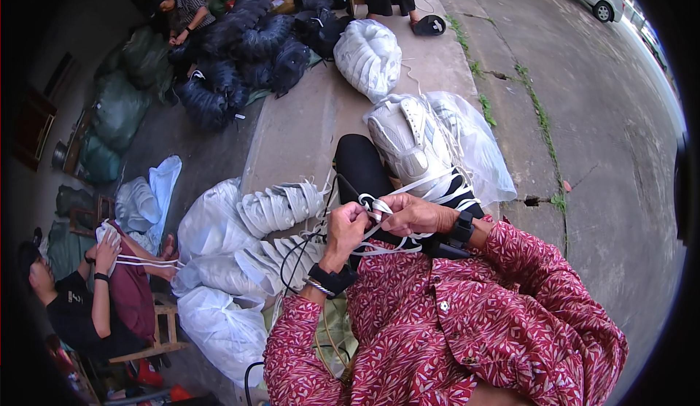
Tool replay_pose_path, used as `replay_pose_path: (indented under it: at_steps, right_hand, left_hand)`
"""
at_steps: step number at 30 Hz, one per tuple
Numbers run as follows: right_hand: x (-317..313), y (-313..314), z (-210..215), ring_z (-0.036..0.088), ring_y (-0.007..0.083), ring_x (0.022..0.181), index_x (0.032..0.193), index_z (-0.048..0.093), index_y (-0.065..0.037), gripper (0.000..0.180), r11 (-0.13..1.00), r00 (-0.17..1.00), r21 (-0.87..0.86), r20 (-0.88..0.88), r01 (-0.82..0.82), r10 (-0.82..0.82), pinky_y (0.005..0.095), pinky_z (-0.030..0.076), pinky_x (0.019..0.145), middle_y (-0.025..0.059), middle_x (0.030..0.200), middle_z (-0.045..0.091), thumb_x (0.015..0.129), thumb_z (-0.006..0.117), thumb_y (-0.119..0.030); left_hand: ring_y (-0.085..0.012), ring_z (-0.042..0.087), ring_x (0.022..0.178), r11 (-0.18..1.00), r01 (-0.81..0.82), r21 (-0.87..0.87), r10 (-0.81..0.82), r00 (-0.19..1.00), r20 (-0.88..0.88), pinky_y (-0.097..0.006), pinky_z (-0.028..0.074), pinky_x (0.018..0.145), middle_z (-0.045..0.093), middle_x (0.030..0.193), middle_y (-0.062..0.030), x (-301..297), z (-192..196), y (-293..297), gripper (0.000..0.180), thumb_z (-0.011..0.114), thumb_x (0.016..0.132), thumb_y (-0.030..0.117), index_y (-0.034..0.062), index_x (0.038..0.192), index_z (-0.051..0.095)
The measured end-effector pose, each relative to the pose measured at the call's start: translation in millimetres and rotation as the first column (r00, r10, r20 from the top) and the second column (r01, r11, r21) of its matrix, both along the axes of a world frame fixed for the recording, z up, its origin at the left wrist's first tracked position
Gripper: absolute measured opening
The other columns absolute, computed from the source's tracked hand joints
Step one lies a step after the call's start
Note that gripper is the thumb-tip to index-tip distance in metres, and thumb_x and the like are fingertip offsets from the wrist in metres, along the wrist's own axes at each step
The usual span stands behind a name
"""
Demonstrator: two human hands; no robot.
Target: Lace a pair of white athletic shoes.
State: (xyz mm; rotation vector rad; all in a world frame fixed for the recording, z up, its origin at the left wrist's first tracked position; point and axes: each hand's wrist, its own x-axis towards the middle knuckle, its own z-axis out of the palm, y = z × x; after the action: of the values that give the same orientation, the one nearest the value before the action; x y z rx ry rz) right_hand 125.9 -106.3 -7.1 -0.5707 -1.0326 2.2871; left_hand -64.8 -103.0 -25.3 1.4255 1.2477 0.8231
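My left hand (345, 232) and my right hand (410, 215) meet above my lap, both closed on white shoelaces (375, 206). The laces form loops between the fingertips, and more lace hangs below the right hand. Just beyond the hands, white shoe uppers (397, 132) lie on my dark-trousered leg, with lace strands trailing over it. To the left of my left hand are two nested rows of white shoe uppers, one farther (281, 207) and one nearer (286, 261). Thin black cords (297, 249) run beside my left wrist.
Clear plastic bags (222, 326) of white pieces stand at my left; another bag (474, 140) lies at my right knee. A bundle of white uppers (368, 59) and dark bundles (255, 37) lie ahead. A seated person (95, 296) at left handles white laces. Two others sit farther off.
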Motion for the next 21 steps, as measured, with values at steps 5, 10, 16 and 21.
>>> replay_pose_path:
  at_steps: [5, 10, 16, 21]
  right_hand:
    - [9.6, 0.7, -5.8, 0.036, 0.0036, 0.045, 0.093, 0.053, -0.005, 0.006, 0.995, 0.999, -0.097, -0.048, -0.008, 0.003, 0.0185, 0.027, 0.041, -0.0069, 0.056, 0.038, 0.087, 0.053, -0.004]
    - [11.2, 3.2, -7.4, 0.035, 0.0041, 0.045, 0.092, 0.053, -0.006, 0.004, 0.987, 0.99, -0.113, -0.07, 0.116, -0.124, 0.0184, 0.026, 0.041, -0.0065, 0.056, 0.037, 0.089, 0.054, -0.006]
    - [8.5, 1.5, -4.1, 0.034, 0.0046, 0.047, 0.093, 0.054, -0.006, 0.004, 0.987, 0.986, -0.043, -0.053, 0.153, -0.156, 0.019, 0.027, 0.042, -0.0058, 0.058, 0.037, 0.089, 0.054, -0.006]
    - [10.1, 2.4, -6.5, 0.035, 0.0048, 0.047, 0.092, 0.054, -0.005, 0.005, 0.982, 0.982, -0.046, -0.038, 0.183, -0.184, 0.0194, 0.027, 0.042, -0.005, 0.058, 0.038, 0.087, 0.054, -0.003]
  left_hand:
    - [-0.0058, 0.051, 0.051, 0.991, 0.025, 0.134, -0.009, 0.993, -0.118, -0.022, 0.04, 0.046, 0.059, 0.061, -0.0018, 1.1, -9.5, 0.3, 0.009, 0.054, 0.081, 0.005, -0.0011, 0.075, 0.057]
    - [-0.015, 0.058, 0.053, 0.949, -0.1, 0.299, 0.119, 0.992, -0.044, -0.031, 0.044, 0.05, 0.06, 0.061, -0.0067, 8.5, 11.5, -6.6, 0.014, 0.061, 0.075, 0.003, 0.0009, 0.088, 0.056]
    - [-0.0071, 0.044, 0.047, 0.903, 0.042, 0.427, 0.066, 0.97, -0.234, -0.026, 0.035, 0.044, 0.048, 0.054, -0.0004, 12.6, 28.0, -9.8, 0.011, 0.062, 0.074, 0.002, 0.0025, 0.084, 0.057]
    - [-0.0229, 0.052, 0.049, 0.856, 0.06, 0.513, 0.122, 0.942, -0.314, -0.036, 0.039, 0.048, 0.052, 0.059, -0.0083, 10.5, 36.1, -6.7, 0.008, 0.064, 0.072, 0.006, 0.0046, 0.076, 0.058]
